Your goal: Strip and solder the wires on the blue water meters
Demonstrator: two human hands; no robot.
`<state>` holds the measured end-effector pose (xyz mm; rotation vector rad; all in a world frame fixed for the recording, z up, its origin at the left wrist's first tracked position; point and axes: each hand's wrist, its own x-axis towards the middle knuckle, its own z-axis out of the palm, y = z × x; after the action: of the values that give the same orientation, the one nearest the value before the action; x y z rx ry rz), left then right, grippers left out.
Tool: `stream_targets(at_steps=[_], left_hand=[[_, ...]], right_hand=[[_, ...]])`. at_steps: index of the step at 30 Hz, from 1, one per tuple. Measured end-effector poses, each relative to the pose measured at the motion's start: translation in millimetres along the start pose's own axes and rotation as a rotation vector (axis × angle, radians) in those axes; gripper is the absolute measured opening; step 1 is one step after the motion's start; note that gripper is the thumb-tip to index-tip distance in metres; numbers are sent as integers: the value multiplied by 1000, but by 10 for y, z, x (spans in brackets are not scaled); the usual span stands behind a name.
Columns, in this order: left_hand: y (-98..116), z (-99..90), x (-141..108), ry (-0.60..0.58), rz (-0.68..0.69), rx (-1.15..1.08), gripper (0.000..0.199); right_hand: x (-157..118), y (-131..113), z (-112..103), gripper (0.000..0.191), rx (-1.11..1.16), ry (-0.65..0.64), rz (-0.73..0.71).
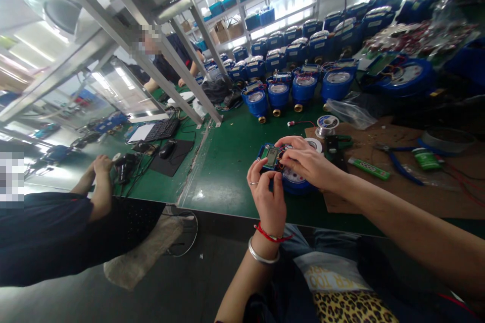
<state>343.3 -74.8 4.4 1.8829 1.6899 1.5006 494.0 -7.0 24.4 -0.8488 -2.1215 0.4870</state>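
A blue water meter (299,186) lies at the table edge in front of me. At its left side is a small circuit board with a grey display (272,156). My left hand (268,197) grips this board by its near and left edges, thumb and fingers bent. My right hand (305,161) reaches over the meter, its fingertips pressed together at the thin coloured wires (281,157) beside the display. Whatever those fingertips pinch is hidden. Part of the meter's round dial shows below the right hand.
Rows of blue meters (278,92) stand behind. To the right are a solder wire spool (327,125), a green-and-white stick (369,168), blue-handled pliers (403,165) and a green jar (426,158) on brown board (341,197). At left, a co-worker's hands (103,164) are near a mouse (167,149).
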Motion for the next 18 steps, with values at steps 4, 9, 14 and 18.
stream_targets(at_steps=[4,9,14,18], left_hand=[[-17,-13,-12,12,-14,-10,14],[-44,-53,-50,25,11,-4,17],[-45,-36,-52,69,153,152,17],[-34,4,-13,95,235,218,8]], right_hand=[[0,-1,-35,27,57,65,47],[-82,-48,-114,31,113,255,168],[-281,-104,-79,29,95,343,282],[-419,-111,0,29,55,361,359]])
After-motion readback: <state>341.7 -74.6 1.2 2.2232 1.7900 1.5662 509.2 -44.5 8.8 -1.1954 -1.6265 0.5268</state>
